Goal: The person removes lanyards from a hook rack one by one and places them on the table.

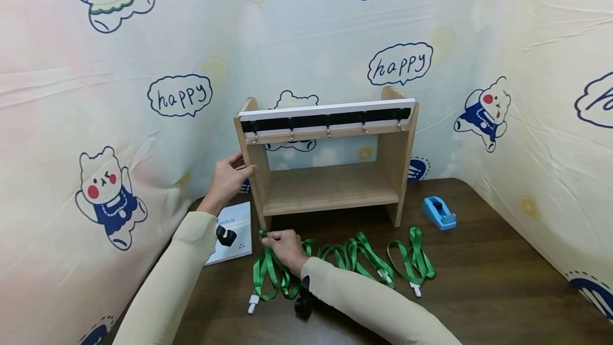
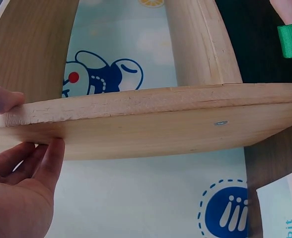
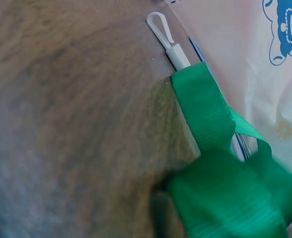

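A small wooden rack stands on the table, with several metal hooks along its white and black top bar. At the rack's left side, my left hand grips the upright side panel, thumb on one face and fingers on the other. In front of the rack, my right hand pinches the top of a green lanyard near the panel's foot. That lanyard's loops hang or lie toward me, and its white plastic clip points to the front.
More green lanyards lie to the right of my right hand, and another lanyard lies farther right. A blue tape dispenser sits right of the rack. Under my left forearm is a pale booklet. A printed cloth surrounds the table.
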`<action>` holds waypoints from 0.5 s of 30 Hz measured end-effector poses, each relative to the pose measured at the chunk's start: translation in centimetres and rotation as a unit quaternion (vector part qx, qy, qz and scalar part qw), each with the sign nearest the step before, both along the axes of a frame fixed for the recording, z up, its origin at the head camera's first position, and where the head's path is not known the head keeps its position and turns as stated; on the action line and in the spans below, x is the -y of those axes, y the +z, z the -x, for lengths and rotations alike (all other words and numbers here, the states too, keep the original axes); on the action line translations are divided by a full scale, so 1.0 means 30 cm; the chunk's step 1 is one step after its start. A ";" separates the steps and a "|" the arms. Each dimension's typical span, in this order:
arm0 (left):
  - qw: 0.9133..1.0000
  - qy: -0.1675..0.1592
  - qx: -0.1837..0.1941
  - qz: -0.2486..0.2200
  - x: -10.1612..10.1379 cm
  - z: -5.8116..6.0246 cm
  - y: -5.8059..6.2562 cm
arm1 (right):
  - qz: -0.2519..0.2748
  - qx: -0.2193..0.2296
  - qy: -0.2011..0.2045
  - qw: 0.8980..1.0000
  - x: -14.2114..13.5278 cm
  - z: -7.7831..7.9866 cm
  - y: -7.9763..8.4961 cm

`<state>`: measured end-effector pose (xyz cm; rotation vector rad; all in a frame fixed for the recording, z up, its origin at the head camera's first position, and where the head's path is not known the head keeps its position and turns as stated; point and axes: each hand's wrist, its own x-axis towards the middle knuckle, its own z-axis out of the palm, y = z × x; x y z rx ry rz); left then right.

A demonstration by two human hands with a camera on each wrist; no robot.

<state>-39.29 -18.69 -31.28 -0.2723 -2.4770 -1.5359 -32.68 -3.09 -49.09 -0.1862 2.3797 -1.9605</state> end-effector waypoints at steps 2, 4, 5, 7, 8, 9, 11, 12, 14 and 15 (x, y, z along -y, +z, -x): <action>1.000 -0.001 0.001 -0.001 0.001 0.000 0.001 | -0.005 0.001 -0.002 1.000 0.001 0.000 0.001; 1.000 0.000 0.003 0.000 0.000 -0.001 0.000 | -0.007 0.003 -0.007 1.000 0.002 -0.001 0.002; 1.000 0.001 0.004 0.000 0.000 -0.002 0.000 | -0.007 0.004 -0.009 1.000 0.003 -0.003 0.003; 1.000 0.002 0.005 0.001 -0.001 -0.004 0.000 | -0.006 0.005 -0.015 1.000 0.005 -0.004 0.004; 1.000 0.002 0.005 0.001 -0.001 -0.004 0.000 | -0.005 0.004 -0.017 1.000 0.007 -0.005 0.005; 1.000 0.002 0.005 0.002 -0.001 -0.004 0.000 | -0.003 0.005 -0.019 1.000 0.008 -0.004 0.005; 1.000 0.002 0.003 0.003 -0.001 -0.004 0.001 | 0.002 0.004 -0.022 1.000 0.009 -0.005 0.007; 1.000 0.001 0.003 0.004 -0.001 -0.004 0.001 | 0.003 0.004 -0.024 1.000 0.010 -0.005 0.008; 1.000 0.000 0.002 0.004 -0.001 -0.004 0.002 | 0.003 0.000 -0.025 1.000 0.009 -0.005 0.010; 1.000 0.000 0.002 0.005 -0.001 -0.005 0.002 | 0.001 -0.003 -0.026 1.000 0.009 -0.006 0.010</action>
